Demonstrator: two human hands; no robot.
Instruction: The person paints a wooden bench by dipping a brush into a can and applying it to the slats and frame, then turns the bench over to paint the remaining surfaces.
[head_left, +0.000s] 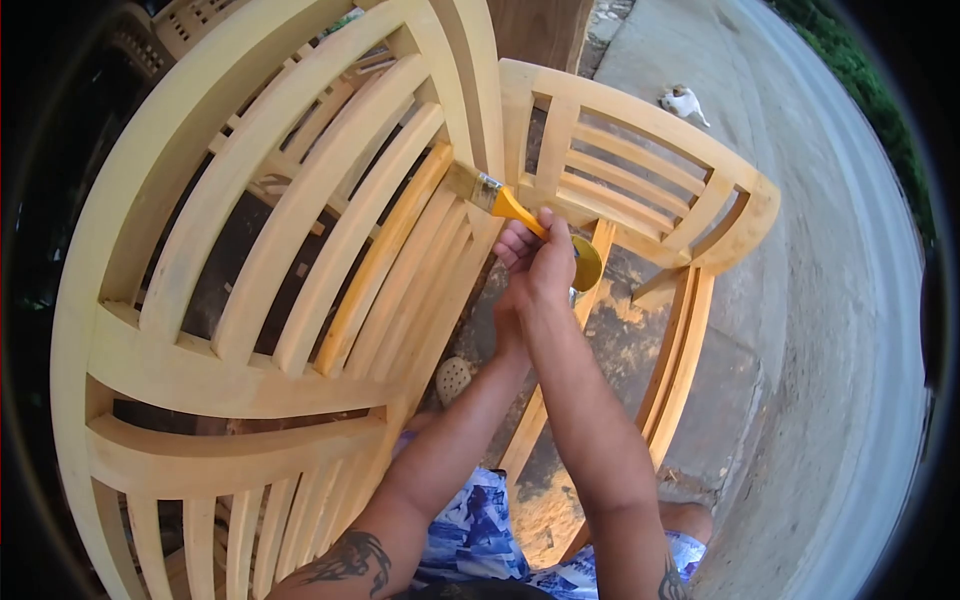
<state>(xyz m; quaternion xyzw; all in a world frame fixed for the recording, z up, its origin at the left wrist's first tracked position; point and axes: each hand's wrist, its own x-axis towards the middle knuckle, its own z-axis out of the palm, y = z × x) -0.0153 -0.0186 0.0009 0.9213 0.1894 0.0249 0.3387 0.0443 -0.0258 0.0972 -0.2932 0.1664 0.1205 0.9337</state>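
Observation:
My right hand (pixel 548 262) is closed round the yellow handle of a paintbrush (pixel 513 210). The brush points up and left, its bristles against the slatted bench back (pixel 240 215) near the upper end of a slat. That slat (pixel 385 260) looks darker and more orange than the pale ones beside it. My left hand (pixel 509 312) is mostly hidden behind my right wrist, its fingers out of sight. A round container (pixel 587 264) with yellowish contents shows just right of my right hand, partly covered by it; what holds it is hidden.
A curved armrest side with slats (pixel 640 165) stands at the upper right. Below it run long seat-frame rails (pixel 675 365). A light perforated shoe (pixel 453 380) is on the ground. A white animal (pixel 685 105) lies on the pavement beside a road (pixel 850 250).

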